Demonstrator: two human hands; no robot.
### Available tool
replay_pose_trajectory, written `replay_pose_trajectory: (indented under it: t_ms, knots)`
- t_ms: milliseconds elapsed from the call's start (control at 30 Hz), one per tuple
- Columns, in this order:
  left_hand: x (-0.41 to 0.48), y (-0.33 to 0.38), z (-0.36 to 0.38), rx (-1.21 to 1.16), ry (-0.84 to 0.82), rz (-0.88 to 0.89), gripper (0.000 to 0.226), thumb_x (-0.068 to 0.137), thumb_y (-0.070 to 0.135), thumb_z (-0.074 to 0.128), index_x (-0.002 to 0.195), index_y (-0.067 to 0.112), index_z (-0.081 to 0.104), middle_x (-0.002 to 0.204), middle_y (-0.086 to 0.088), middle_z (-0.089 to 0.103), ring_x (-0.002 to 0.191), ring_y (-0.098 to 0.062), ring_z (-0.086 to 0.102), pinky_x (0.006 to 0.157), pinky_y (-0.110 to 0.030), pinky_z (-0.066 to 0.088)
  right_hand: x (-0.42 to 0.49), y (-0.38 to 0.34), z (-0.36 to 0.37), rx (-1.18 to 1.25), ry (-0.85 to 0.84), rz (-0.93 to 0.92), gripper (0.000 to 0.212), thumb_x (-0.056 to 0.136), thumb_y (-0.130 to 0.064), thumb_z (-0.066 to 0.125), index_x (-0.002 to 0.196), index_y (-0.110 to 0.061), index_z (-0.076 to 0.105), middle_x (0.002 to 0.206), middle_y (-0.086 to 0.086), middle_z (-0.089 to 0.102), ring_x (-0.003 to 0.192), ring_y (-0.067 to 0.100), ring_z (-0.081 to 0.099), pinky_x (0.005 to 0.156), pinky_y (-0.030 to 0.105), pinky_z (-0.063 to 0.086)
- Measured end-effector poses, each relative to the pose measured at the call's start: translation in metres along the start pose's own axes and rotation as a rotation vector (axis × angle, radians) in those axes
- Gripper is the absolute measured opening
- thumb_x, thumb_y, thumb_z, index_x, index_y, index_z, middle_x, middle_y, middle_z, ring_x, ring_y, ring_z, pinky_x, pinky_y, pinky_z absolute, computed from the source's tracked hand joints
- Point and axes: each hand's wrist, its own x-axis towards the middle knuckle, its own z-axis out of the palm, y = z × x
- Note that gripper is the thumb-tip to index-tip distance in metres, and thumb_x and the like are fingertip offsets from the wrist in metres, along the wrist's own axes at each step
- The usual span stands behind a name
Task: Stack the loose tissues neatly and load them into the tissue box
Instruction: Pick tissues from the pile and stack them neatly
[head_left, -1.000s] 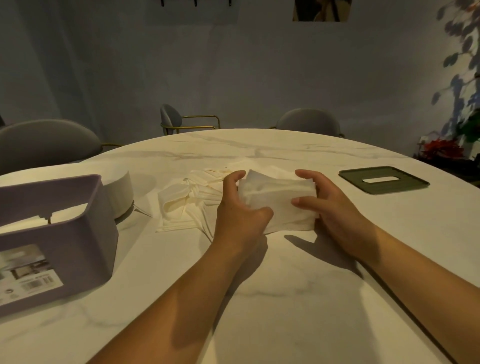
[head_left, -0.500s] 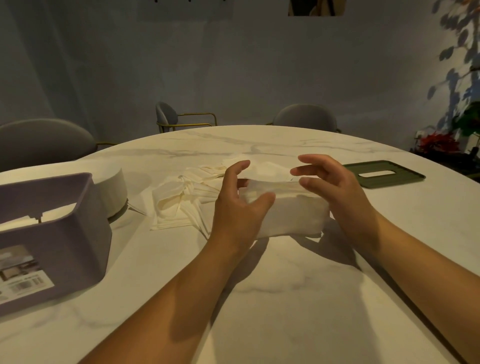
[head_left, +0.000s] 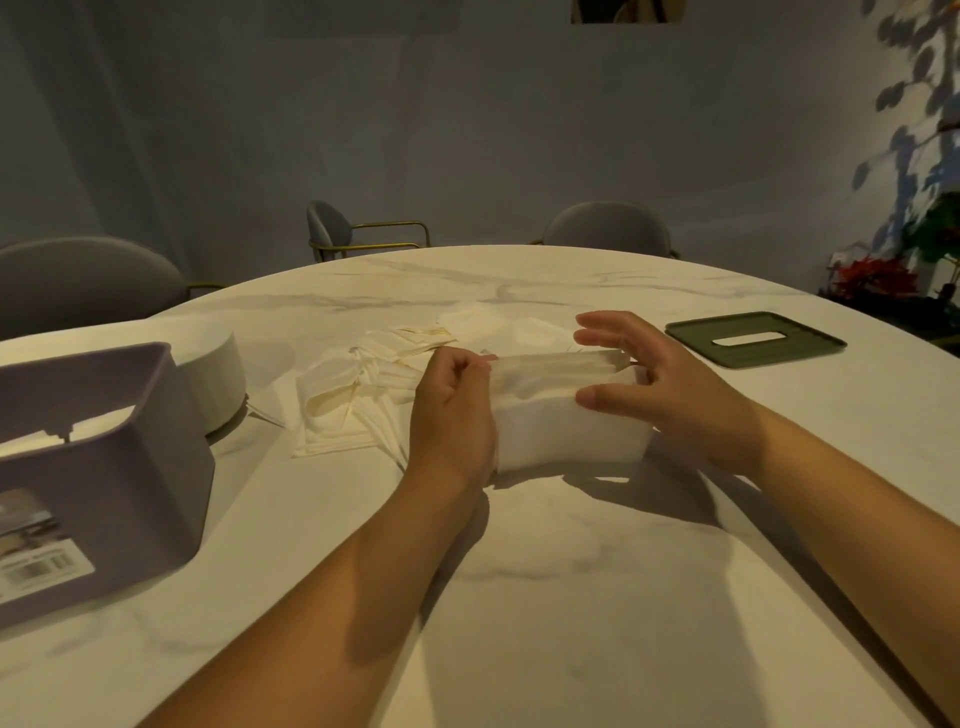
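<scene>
- Marble table (head_left: 519, 597), its near edge out of frame
- Purple tissue box (head_left: 130, 467) at near left, cut off by the frame; barcode label (head_left: 41, 561) too blurred to read
- Loose tissues (head_left: 353, 405) left of centre
- Tissue stack (head_left: 561, 431) at centre, on the table
- Left hand (head_left: 452, 415) grips its left end, fingers curled
- Right hand (head_left: 670, 384) spread wide, thumb on its near face

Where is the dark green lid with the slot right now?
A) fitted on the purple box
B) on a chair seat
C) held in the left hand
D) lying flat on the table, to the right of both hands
D: the green slotted lid lies flat on the marble table beyond the right hand, far from the purple tissue box; the left hand grips the tissue stack.
</scene>
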Motion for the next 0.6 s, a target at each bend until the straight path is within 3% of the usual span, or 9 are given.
replay_pose_trajectory:
  t_ms: [67, 167, 300, 367, 467, 500, 600]
  knots:
    - [0.002, -0.003, -0.001, -0.034, 0.03, -0.008, 0.025, 0.093, 0.016, 0.046, 0.071, 0.026, 0.052, 0.089, 0.005, 0.063, 0.09, -0.025, 0.056, 0.077, -0.045, 0.047, -0.001, -0.001, -0.002, -0.037, -0.023, 0.006, 0.066, 0.067, -0.04, 0.07, 0.125, -0.04, 0.037, 0.129, -0.013, 0.045, 0.111, 0.014, 0.049, 0.076, 0.015, 0.049]
    - [0.003, -0.006, -0.001, -0.056, 0.021, -0.01, 0.029, 0.091, 0.017, 0.046, 0.067, 0.03, 0.054, 0.092, 0.004, 0.065, 0.091, -0.026, 0.057, 0.074, -0.042, 0.045, -0.001, 0.001, -0.004, -0.075, 0.013, -0.029, 0.055, 0.075, -0.026, 0.075, 0.116, -0.041, 0.041, 0.127, -0.013, 0.046, 0.106, 0.016, 0.053, 0.075, 0.018, 0.052]
    - [0.002, 0.001, 0.0, -0.015, -0.075, -0.001, 0.014, 0.099, 0.024, 0.041, 0.09, 0.032, 0.049, 0.105, 0.001, 0.059, 0.093, -0.023, 0.058, 0.06, -0.03, 0.048, 0.002, 0.005, -0.003, -0.069, 0.103, -0.081, 0.041, 0.077, -0.013, 0.075, 0.098, -0.035, 0.047, 0.127, -0.011, 0.049, 0.103, 0.018, 0.057, 0.072, 0.019, 0.055]
    - [-0.001, 0.004, 0.0, 0.009, -0.147, 0.001, 0.008, 0.1, 0.035, 0.038, 0.099, 0.038, 0.045, 0.102, 0.01, 0.054, 0.092, -0.015, 0.057, 0.061, -0.03, 0.055, 0.004, 0.007, -0.003, -0.048, 0.118, -0.074, 0.036, 0.077, -0.009, 0.074, 0.092, -0.031, 0.049, 0.127, -0.013, 0.049, 0.105, 0.02, 0.057, 0.075, 0.023, 0.055]
    - [-0.004, 0.008, -0.003, 0.029, -0.259, 0.018, 0.023, 0.09, 0.052, 0.047, 0.108, 0.04, 0.041, 0.101, 0.017, 0.049, 0.089, -0.012, 0.055, 0.063, -0.019, 0.055, 0.005, 0.01, -0.003, -0.094, 0.109, -0.064, 0.033, 0.077, -0.011, 0.075, 0.091, -0.029, 0.051, 0.125, -0.014, 0.048, 0.107, 0.021, 0.055, 0.078, 0.024, 0.054]
    - [-0.004, 0.008, -0.003, 0.05, -0.281, 0.028, 0.029, 0.087, 0.05, 0.055, 0.109, 0.04, 0.041, 0.105, 0.013, 0.049, 0.091, -0.013, 0.055, 0.065, -0.02, 0.055, 0.005, 0.011, -0.003, -0.103, 0.105, -0.06, 0.033, 0.077, -0.012, 0.075, 0.092, -0.03, 0.052, 0.124, -0.014, 0.049, 0.106, 0.021, 0.056, 0.078, 0.024, 0.054]
    - [-0.003, 0.006, -0.004, 0.173, -0.278, 0.103, 0.046, 0.084, 0.016, 0.068, 0.113, 0.038, 0.04, 0.115, 0.007, 0.043, 0.096, -0.014, 0.05, 0.074, -0.021, 0.053, 0.005, 0.012, -0.005, -0.069, 0.116, -0.054, 0.033, 0.082, -0.015, 0.071, 0.097, -0.036, 0.051, 0.121, -0.012, 0.05, 0.1, 0.018, 0.059, 0.075, 0.023, 0.056]
